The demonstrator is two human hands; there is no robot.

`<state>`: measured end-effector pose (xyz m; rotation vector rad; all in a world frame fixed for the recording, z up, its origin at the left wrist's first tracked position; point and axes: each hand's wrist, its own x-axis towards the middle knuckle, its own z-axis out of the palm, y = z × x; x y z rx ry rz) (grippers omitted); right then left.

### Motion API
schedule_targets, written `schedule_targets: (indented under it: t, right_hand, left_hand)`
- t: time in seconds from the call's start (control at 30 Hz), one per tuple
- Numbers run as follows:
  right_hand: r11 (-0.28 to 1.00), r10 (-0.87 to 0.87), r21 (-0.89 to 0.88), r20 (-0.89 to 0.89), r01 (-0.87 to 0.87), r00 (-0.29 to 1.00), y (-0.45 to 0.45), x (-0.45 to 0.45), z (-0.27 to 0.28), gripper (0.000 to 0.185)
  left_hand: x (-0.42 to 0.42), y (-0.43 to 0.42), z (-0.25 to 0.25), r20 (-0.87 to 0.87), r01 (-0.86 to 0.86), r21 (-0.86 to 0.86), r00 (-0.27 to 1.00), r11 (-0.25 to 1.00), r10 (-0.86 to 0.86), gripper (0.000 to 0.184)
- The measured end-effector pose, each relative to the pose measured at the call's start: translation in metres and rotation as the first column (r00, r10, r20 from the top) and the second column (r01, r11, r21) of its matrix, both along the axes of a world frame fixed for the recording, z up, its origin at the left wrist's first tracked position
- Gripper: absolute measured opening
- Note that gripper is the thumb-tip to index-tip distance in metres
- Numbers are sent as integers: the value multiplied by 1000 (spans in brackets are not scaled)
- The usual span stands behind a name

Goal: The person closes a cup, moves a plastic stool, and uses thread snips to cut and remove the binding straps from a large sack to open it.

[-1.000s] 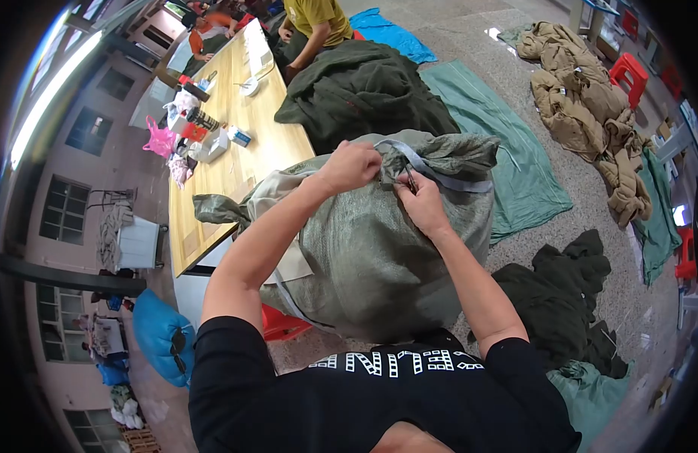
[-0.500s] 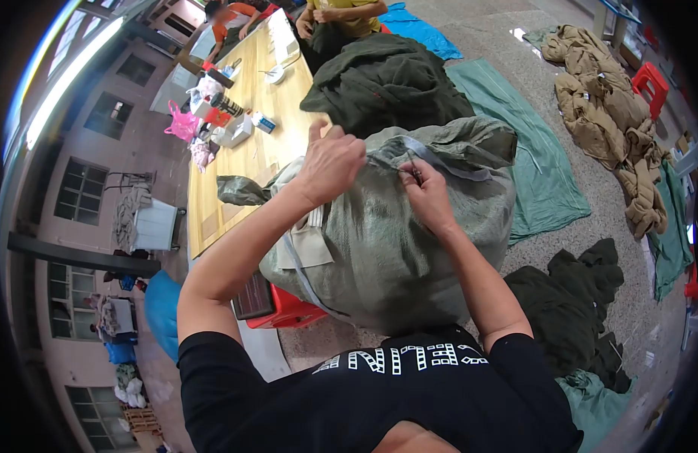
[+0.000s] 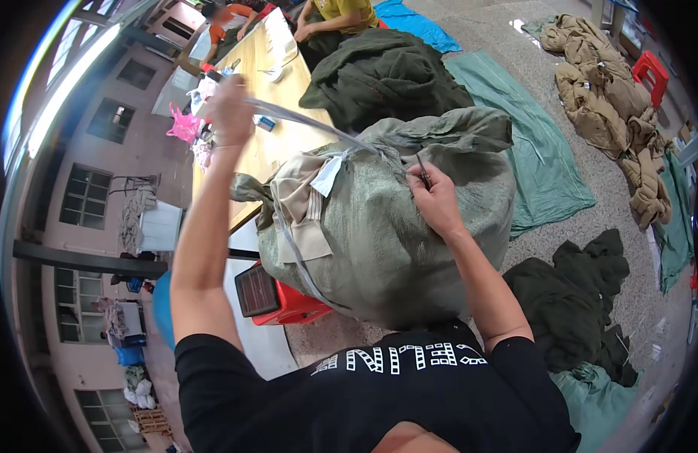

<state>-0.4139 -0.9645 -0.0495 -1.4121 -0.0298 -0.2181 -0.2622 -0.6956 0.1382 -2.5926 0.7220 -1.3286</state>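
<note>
A stuffed grey-green woven sack [image 3: 386, 234] fills the middle of the view, its top gathered and bound with a grey strap [image 3: 307, 121]. My left hand [image 3: 229, 113], blurred, is closed on the strap's free end, which stretches taut from the sack's neck over the table. Close to the sack's gathered top, my right hand [image 3: 437, 200] grips a small dark pointed tool [image 3: 423, 174]; its exact kind is hard to make out. Beige cloth [image 3: 303, 215] and a white tag [image 3: 327, 176] lie against the sack's left side.
Dark green cloth [image 3: 386, 79] is heaped beyond the sack, beside a wooden table [image 3: 288, 98]. A red stool [image 3: 292, 298] stands under the sack's left side. Green sheets [image 3: 545, 166], tan garments [image 3: 590, 106] and dark cloth [image 3: 568, 294] cover floor at right. Two people sit farther back.
My left hand has swung left and up from the sack's neck, drawing the strap out straight. My right hand has shifted slightly down and right with the tool.
</note>
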Motion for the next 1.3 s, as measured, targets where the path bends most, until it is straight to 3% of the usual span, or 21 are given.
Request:
schedule_targets:
  t: [0.07, 0.13, 0.17, 0.2, 0.23, 0.27, 0.3, 0.37, 0.4, 0.43, 0.47, 0.5, 0.6, 0.67, 0.77, 0.9, 1.03, 1.13, 1.3]
  right_hand:
    - [998, -13, 58, -35, 15, 999, -3, -3, -8, 6]
    - [997, -19, 77, -71, 25, 997, -4, -5, -13, 5]
    - [998, -25, 63, -93, 31, 995, -6, -7, -14, 6]
    - [998, -36, 47, -115, 42, 993, -6, -7, -16, 6]
    - [996, -80, 23, -73, 82, 994, -4, -5, -21, 6]
    - [995, -90, 26, -77, 92, 993, -5, -5, -20, 6]
    - [995, -98, 26, -82, 100, 992, -5, -5, -18, 6]
    - [993, -114, 7, -92, 115, 989, -4, -5, -18, 7]
    - [982, -186, -53, -57, 183, 981, -2, -8, -19, 8]
    - [960, -260, -112, -18, 256, 966, -1, -10, -20, 8]
    - [927, -334, -169, 27, 334, 942, 1, -12, -19, 9]
    - [872, -397, -252, 134, 419, 908, 1, -19, -12, 10]
    - [739, -459, -392, 302, 548, 835, 11, -38, 5, 12]
    - [719, -467, -405, 319, 565, 824, 24, -51, 17, 10]
    - [724, -543, -380, 202, 576, 815, 49, -75, 33, 11]
    - [742, -630, -263, 42, 617, 775, 110, -94, 30, 12]
    - [826, -535, -262, -86, 499, 840, 175, -93, 34, 12]
    - [819, -549, -234, -52, 524, 834, 199, -87, 46, 12]
    - [799, -569, -290, -83, 527, 818, 205, -97, 51, 13]
  left_hand:
    - [-31, 38, 44, -322, -81, -498, 942, 863, -98, 16]
    - [-96, 29, 84, -484, -313, -817, 829, 484, -280, 18]
    - [-123, 50, 98, -728, -402, -588, 640, 702, -243, 22]
    - [-164, 21, 100, -874, -544, -339, 484, 767, -43, 23]
    - [-191, 8, 87, -987, -615, -105, 160, 782, -6, 22]
    - [-213, 35, 60, -982, -151, 80, -179, 985, 52, 23]
    - [-237, -25, 69, -910, 239, 137, -354, 961, 218, 34]
    - [-228, -27, 56, -914, 111, -182, -385, 977, -127, 39]
    - [-215, -21, 47, -873, 47, -341, -387, 939, -298, 42]
    - [-186, -6, 26, -908, -20, -404, -116, 914, -404, 33]
    - [-164, -17, 19, -865, -319, -471, -15, 822, -501, 26]
    - [-135, -10, -8, -851, -344, -524, 230, 779, -472, 21]
    - [-57, -2, -98, -860, -356, -497, 321, 791, -396, 24]
    - [-30, -14, -139, -843, -118, -346, 474, 931, -253, 27]
    - [-20, -17, -168, -869, 95, -163, 457, 982, -188, 21]
    - [-20, 8, -180, -702, 292, -351, 546, 889, -457, 12]
    - [-19, 27, -189, -685, 241, -485, 493, 841, -537, 10]
    - [-22, 29, -177, -650, 313, -351, 597, 883, -470, 9]
    - [-19, 31, -169, -662, 346, -375, 549, 860, -509, 8]
